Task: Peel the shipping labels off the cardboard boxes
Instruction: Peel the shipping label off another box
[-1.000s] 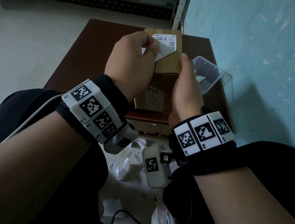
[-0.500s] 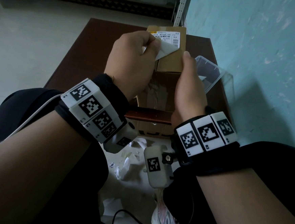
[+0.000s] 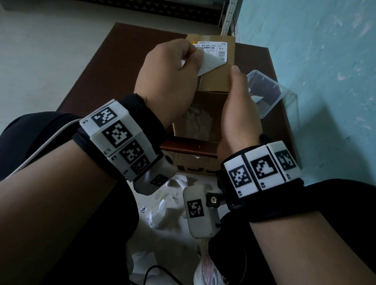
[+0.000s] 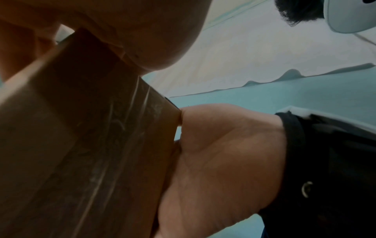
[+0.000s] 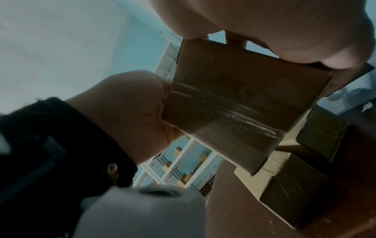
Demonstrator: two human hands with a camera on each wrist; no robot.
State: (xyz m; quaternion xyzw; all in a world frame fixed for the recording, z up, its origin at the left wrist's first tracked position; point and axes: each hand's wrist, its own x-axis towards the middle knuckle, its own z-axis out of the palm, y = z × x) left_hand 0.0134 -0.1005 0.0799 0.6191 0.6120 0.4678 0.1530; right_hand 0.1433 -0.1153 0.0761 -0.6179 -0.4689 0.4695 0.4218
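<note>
The label (image 3: pixel 212 54) sits on the box's (image 3: pixel 214 81) top face, its near corner lifted and pinched by the left hand (image 3: pixel 167 80). The right hand (image 3: pixel 238 115) grips the box's right side above the desk (image 3: pixel 122 54). A clear tub (image 3: pixel 265 94) lies just right.

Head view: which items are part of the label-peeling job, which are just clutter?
In the job:
- cardboard box, held up
- shipping label, one corner peeled back
- left hand, pinching the label
- right hand, steadying the box

Lying about:
- clear plastic container on the brown table
- paper scraps on the floor
- black cable
</note>
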